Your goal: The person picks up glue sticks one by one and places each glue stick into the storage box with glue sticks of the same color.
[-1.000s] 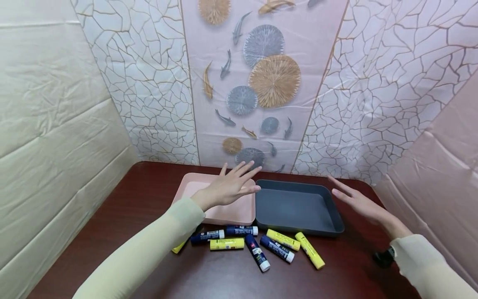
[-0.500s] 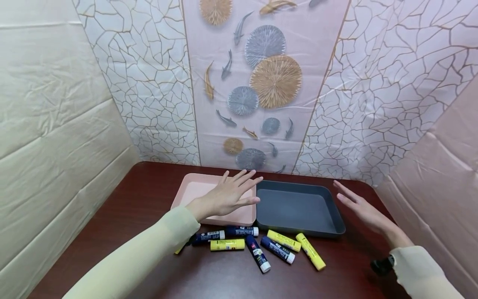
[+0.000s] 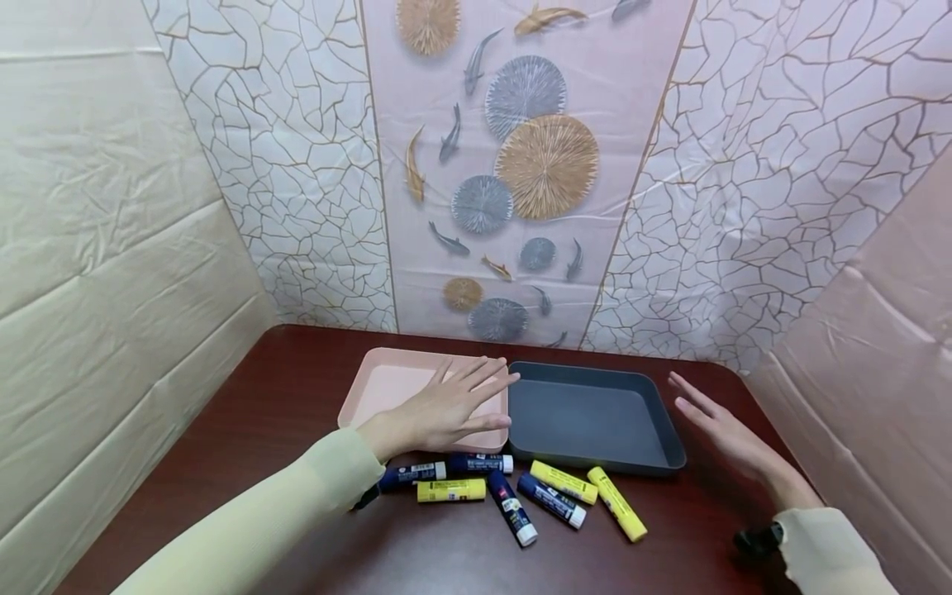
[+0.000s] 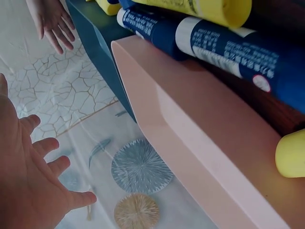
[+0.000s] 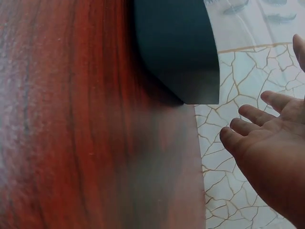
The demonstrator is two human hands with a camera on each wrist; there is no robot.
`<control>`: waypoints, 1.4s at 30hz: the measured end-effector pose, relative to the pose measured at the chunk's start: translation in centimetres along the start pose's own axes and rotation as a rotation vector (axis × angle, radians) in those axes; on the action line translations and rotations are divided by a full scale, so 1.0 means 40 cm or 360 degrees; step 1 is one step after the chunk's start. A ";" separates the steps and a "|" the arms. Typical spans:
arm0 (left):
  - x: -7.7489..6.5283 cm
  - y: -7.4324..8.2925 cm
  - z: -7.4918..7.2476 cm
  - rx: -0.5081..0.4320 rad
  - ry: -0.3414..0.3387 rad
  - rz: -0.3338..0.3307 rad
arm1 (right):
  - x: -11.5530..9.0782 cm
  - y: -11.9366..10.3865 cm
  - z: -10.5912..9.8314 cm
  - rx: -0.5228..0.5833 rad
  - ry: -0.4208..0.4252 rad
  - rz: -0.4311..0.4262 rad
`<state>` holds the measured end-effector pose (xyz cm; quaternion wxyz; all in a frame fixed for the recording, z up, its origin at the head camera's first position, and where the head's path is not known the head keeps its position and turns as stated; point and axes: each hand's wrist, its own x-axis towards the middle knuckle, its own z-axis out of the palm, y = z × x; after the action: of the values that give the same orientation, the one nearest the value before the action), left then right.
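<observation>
My left hand [image 3: 439, 413] hovers over the pink tray [image 3: 378, 387], fingers spread and holding nothing. In the left wrist view, that hand [image 4: 28, 171] shows its straight fingers beside the tray wall. My right hand [image 3: 725, 430], also bare and extended, is held just right of the dark grey tray [image 3: 587, 413]. Several glue sticks lie in front of the trays. Among them are a yellow glue stick [image 3: 450, 490], a blue glue stick with a white cap [image 3: 513, 511] and another yellow glue stick [image 3: 617, 504]. The left forearm covers part of the row's left end.
Both trays stand side by side toward the back of the dark red wooden table [image 3: 245, 430]. A patterned cloth [image 3: 483, 207] hangs behind it, with plain fabric walls left and right. A black wrist strap [image 3: 759, 541] shows at the right sleeve.
My left hand has sunk and drifted slightly left, now hiding the leftmost yellow glue stick in the head view. The right hand has dropped a little. The trays and glue sticks stay put.
</observation>
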<state>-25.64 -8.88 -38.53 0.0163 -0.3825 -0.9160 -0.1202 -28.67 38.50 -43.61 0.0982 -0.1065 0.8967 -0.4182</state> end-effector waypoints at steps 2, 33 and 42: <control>-0.005 0.002 0.005 0.0008 -0.0006 0.0017 | -0.002 0.009 0.003 0.0037 0.0001 -0.0009; -0.094 0.040 0.053 -0.0144 -0.0133 0.0038 | -0.014 0.073 0.030 0.0357 -0.0051 -0.0060; -0.133 0.028 0.075 -0.0161 -0.0146 0.0026 | -0.007 0.077 0.036 0.0531 -0.0117 -0.0036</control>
<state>-20.92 -11.13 -41.86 -0.0441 -0.3953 -0.9054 -0.1486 -28.35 39.48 -46.86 0.1426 -0.1140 0.8095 -0.5581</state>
